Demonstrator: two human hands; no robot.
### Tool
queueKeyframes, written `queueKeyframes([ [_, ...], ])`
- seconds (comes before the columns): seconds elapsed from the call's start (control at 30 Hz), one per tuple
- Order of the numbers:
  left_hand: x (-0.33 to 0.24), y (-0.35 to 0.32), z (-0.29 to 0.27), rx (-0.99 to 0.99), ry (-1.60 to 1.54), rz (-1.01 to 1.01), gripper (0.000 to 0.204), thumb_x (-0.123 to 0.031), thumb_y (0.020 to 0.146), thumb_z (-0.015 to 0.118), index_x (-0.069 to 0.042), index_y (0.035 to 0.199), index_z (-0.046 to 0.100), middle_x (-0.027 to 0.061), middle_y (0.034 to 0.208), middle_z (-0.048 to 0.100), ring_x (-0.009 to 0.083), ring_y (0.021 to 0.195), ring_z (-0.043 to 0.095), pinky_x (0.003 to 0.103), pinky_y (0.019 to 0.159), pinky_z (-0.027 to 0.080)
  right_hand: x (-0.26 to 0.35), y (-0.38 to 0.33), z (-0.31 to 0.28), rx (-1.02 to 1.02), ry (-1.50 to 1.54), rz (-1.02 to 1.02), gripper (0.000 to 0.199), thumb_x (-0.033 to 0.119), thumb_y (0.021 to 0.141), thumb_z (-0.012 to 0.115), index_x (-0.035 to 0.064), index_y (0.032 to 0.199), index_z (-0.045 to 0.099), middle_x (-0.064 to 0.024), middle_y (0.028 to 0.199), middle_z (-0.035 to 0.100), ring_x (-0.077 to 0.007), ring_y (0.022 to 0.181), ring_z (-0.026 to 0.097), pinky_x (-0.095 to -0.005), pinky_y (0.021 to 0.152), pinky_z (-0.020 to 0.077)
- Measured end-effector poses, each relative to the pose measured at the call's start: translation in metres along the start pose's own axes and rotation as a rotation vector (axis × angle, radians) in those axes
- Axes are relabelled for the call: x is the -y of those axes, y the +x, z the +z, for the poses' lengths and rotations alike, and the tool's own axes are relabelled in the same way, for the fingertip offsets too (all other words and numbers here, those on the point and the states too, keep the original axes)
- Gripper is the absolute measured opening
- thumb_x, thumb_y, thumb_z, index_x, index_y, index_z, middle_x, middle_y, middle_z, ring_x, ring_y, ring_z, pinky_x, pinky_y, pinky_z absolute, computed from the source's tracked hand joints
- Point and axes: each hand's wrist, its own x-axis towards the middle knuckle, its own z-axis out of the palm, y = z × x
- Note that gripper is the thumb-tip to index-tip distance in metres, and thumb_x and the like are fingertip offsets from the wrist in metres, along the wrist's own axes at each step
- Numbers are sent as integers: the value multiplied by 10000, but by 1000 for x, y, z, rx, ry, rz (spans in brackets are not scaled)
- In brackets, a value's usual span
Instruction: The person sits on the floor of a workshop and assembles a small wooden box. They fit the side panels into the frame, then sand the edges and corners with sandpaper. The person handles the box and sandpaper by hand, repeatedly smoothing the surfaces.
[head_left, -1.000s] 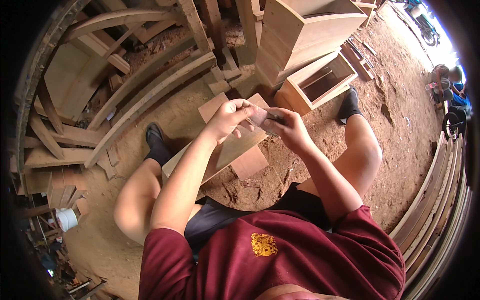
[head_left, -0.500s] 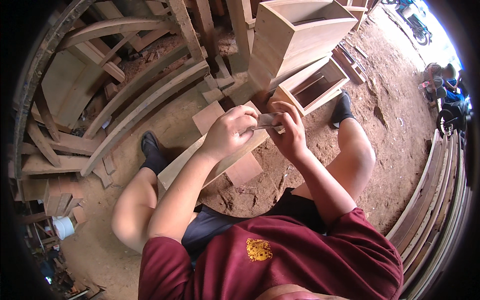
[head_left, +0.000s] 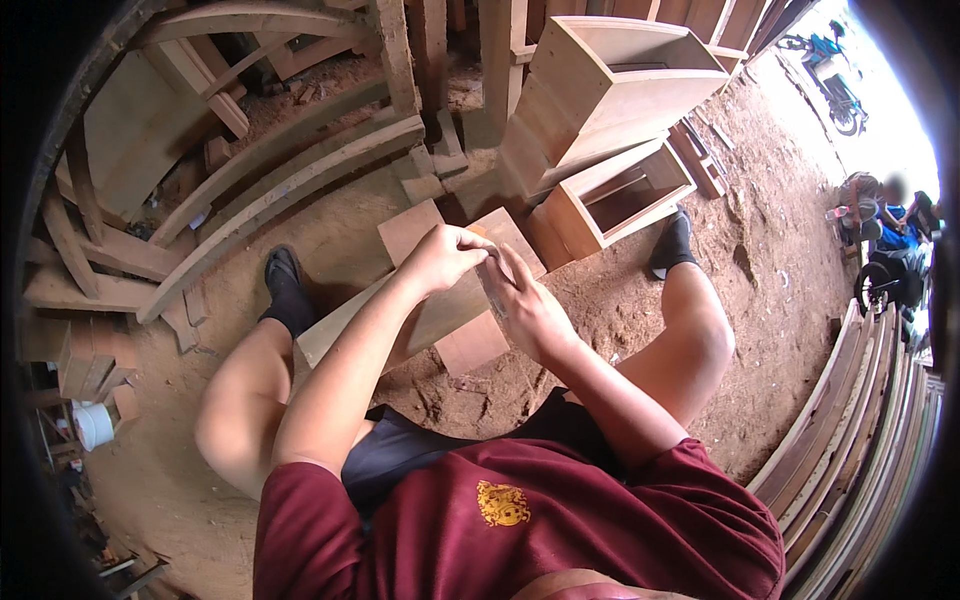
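bare matt wooden boxes (head_left: 610, 190), rough curved timber (head_left: 290, 180), dusty earthen floor (head_left: 770, 250), maroon cloth shirt (head_left: 520, 520)

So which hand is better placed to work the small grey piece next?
Probably the left hand: its fingertips pinch the top of the small grey piece, while the right hand cradles it from below as the support.

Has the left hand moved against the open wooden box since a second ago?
Cannot tell: the left hand sits about as far from the open wooden box; the camera shifted.
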Motion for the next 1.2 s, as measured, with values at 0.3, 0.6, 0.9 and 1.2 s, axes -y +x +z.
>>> queueKeyframes([
  [0.3, 44, 3, -18, -511, 829, 99, 677, -650, 896, 625, 17, 971, 712, 183, 855, 728, 320, 841, 725, 418, 743, 560, -18, 3, 5, -33, -497, 116, 671, 183, 937, 513, 94, 1571, 313, -159, 1625, 305, -369, 1537, 185, -671, 1196, 56],
  [0.6, 44, 0, -13, -277, 663, -84, 816, -725, 882, 574, 59, 679, 667, 220, 650, 666, 380, 640, 691, 479, 624, 539, -43, 51, 28, -32, -447, 151, 704, 438, 1044, 401, -8, 1568, 249, -212, 1635, 256, -363, 1522, 238, -579, 1226, 111],
  [0.9, 46, -4, -14, -413, 863, -119, 846, -807, 864, 502, -21, 615, 690, 131, 548, 637, 264, 514, 662, 398, 491, 528, -51, 83, 32, -15, -389, 238, 674, 436, 1044, 396, 20, 1562, 280, -202, 1628, 280, -370, 1523, 230, -633, 1210, 79],
  [1.2, 61, 6, -8, -342, 717, -83, 831, -740, 870, 584, 61, 667, 673, 206, 643, 667, 338, 655, 701, 447, 604, 551, -16, 7, 7, 127, -476, 328, 701, 443, 1049, 374, 39, 1594, 198, -180, 1654, 226, -393, 1542, 141, -702, 1178, 15],
])
